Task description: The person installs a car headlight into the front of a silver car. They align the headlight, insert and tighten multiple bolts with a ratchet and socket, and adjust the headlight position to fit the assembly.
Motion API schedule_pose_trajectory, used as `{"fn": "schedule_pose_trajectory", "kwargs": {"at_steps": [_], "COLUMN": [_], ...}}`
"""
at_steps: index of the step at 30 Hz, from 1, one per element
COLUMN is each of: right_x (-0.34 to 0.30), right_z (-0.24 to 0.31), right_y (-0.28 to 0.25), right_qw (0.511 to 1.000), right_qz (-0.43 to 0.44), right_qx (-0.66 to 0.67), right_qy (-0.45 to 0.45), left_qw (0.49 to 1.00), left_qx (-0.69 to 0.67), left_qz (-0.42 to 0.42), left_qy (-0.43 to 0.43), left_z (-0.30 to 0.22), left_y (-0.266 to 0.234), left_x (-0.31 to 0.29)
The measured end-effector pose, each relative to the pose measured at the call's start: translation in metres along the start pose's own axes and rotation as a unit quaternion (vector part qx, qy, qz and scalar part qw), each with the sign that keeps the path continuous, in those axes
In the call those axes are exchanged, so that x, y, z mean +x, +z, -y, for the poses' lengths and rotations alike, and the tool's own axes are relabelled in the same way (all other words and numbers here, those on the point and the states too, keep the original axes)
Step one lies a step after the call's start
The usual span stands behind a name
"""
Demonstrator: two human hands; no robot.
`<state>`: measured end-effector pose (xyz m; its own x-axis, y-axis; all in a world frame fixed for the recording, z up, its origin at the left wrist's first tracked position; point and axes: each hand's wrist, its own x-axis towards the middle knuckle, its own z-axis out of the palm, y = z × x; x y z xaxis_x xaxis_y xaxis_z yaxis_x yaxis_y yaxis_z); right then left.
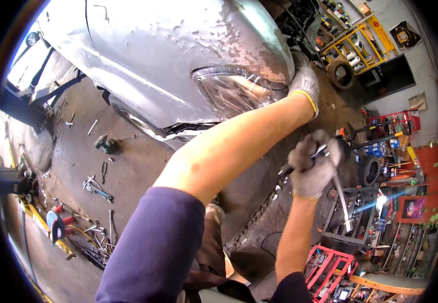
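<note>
My left hand (305, 83), in a grey knit glove with a yellow cuff, reaches to the front end of a silver-grey car (148, 45). It rests beside the headlight (234, 91), at the edge of the open engine bay; its fingertips are hidden there. Peeling, worn paint covers the panel above the lamp. Lower and to the right, apart from the car, my gloved right hand (311, 169) is closed around a long shiny metal bar-shaped tool (341, 194). The tool slants down past the wrist, and its exact kind is unclear.
Left on the floor lie a cordless drill (107, 144), pliers (104, 171) and several wrenches (96, 188). A lift arm (60, 88) reaches under the car. Red tool racks (325, 272), a tyre (341, 75) and a yellow shelf frame (355, 48) stand at the right.
</note>
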<state>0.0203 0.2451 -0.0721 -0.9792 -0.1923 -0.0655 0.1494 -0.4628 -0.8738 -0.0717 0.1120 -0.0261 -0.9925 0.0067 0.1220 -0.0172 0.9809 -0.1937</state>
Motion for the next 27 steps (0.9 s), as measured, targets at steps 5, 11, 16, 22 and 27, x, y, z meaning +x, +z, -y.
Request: {"fn": "schedule_pose_trajectory", "kwargs": {"at_steps": [5, 11, 16, 22, 27], "right_x": [0.076, 0.133, 0.165, 0.162, 0.143], "right_z": [0.040, 0.059, 0.029, 0.062, 0.047], "right_y": [0.018, 0.056, 0.051, 0.052, 0.052], "right_qw": [0.983, 0.946, 0.722, 0.900, 0.886], "right_qz": [0.182, 0.319, 0.432, 0.370, 0.344], "right_qx": [0.005, -0.063, -0.326, -0.229, -0.285], "right_qy": [-0.020, -0.003, -0.431, -0.005, -0.128], "left_qw": [0.978, 0.891, 0.823, 0.896, 0.913], "left_qx": [-0.162, -0.363, -0.400, -0.392, -0.348], "left_qz": [-0.111, -0.243, -0.352, -0.176, -0.169], "left_qy": [-0.073, -0.125, -0.198, -0.109, -0.128], "left_z": [-0.002, -0.014, -0.011, -0.016, -0.022], "left_y": [0.030, 0.072, 0.116, 0.054, 0.064], "left_x": [0.019, 0.049, 0.088, 0.042, 0.045]}}
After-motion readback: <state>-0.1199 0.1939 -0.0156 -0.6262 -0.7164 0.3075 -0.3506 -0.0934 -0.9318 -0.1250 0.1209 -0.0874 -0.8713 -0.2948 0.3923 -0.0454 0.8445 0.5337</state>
